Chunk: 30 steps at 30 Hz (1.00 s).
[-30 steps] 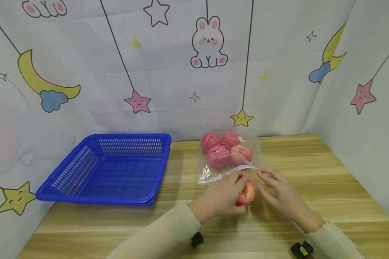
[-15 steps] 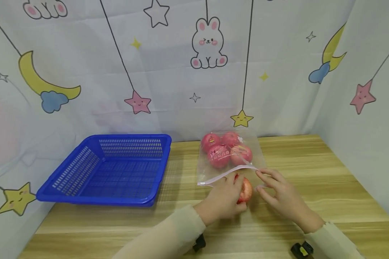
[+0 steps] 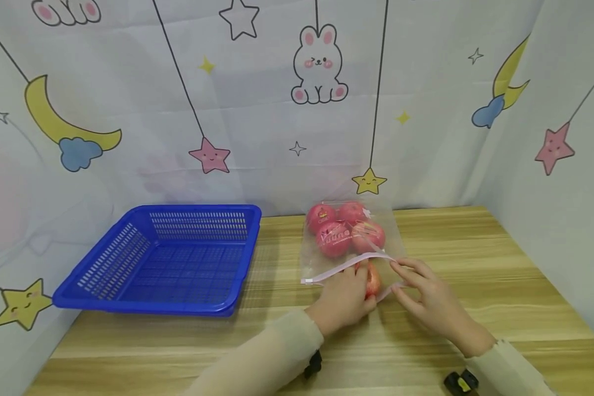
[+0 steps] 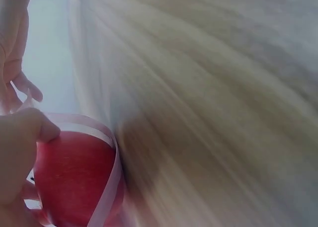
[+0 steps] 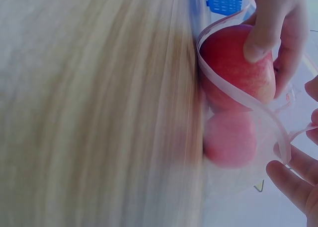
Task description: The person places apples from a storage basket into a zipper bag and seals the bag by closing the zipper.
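Note:
My left hand [image 3: 344, 297] grips a red apple [image 3: 373, 281] with thumb and fingers at the mouth of a clear zip bag [image 3: 313, 267]. In the left wrist view, the bag's pale rim strip curves around the apple [image 4: 74, 180]. My right hand [image 3: 433, 300] pinches the right side of the bag's mouth, lifting one edge away from the other. Seen from the right wrist, the apple [image 5: 233, 63] sits within the strip [image 5: 223, 83], beside a paler apple [image 5: 231, 140] behind the plastic. Several apples [image 3: 334, 239] lie inside the bag's far half.
To the left stands a blue plastic basket [image 3: 143, 305] with slotted walls. The wooden table [image 3: 455, 236] meets a white cartoon-print curtain [image 3: 257, 110] at the back and sides. Small black devices [image 3: 460, 380] show beneath both wrists.
My left hand has moved the apple forward and slightly left, from in front of the bag into its mouth. The right hand has stayed on the bag's edge.

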Each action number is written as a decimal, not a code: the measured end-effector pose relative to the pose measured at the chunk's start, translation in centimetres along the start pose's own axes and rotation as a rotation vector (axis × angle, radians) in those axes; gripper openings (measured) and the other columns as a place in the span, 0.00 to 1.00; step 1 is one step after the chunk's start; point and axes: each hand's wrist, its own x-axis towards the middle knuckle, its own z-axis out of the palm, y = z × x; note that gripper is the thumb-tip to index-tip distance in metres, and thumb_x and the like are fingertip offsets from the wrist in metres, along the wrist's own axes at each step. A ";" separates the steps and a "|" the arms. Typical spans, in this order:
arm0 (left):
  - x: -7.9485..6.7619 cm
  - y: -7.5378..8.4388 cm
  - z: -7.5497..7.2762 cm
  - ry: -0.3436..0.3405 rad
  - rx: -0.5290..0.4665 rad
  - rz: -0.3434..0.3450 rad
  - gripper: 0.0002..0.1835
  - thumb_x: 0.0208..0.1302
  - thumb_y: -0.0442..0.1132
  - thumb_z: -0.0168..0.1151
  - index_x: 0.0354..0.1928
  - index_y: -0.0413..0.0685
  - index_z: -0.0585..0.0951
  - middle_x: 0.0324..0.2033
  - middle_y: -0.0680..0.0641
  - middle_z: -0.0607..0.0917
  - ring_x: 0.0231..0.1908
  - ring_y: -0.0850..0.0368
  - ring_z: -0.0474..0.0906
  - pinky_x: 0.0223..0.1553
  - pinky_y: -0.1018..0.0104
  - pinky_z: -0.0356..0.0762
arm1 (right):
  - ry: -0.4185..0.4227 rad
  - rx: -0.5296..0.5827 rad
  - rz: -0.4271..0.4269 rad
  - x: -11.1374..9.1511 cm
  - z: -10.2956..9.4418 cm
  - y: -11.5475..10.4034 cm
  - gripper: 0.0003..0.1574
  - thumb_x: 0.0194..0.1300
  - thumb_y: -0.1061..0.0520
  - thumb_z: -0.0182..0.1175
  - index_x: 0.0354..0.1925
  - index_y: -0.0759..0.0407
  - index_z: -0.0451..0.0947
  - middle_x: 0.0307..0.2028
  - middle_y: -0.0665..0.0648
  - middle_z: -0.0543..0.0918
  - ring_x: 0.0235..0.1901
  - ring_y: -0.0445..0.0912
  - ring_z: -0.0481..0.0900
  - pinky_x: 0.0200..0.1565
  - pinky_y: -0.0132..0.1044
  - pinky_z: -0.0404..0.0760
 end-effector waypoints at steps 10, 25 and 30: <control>0.6 0.2 0.4 0.057 0.127 -0.061 0.34 0.64 0.57 0.55 0.66 0.44 0.68 0.64 0.38 0.71 0.64 0.49 0.68 0.59 0.59 0.71 | 0.007 -0.004 -0.013 -0.1 0.0 0.1 0.35 0.41 0.68 0.71 0.53 0.68 0.78 0.51 0.59 0.78 0.35 0.46 0.82 0.34 0.21 0.77; 0.6 0.8 0.7 0.072 0.229 -0.137 0.27 0.66 0.51 0.53 0.66 0.54 0.68 0.64 0.41 0.70 0.61 0.54 0.70 0.41 0.62 0.81 | 0.041 0.007 -0.040 -0.2 0.3 0.3 0.35 0.42 0.66 0.71 0.54 0.64 0.78 0.51 0.58 0.78 0.44 0.48 0.79 0.49 0.16 0.70; 0.1 1.2 0.5 0.013 0.143 -0.153 0.30 0.66 0.55 0.53 0.68 0.56 0.64 0.64 0.43 0.71 0.46 0.49 0.80 0.37 0.56 0.80 | 0.055 0.020 -0.051 -0.3 0.3 0.4 0.32 0.47 0.64 0.71 0.54 0.64 0.78 0.51 0.59 0.79 0.46 0.50 0.78 0.54 0.15 0.66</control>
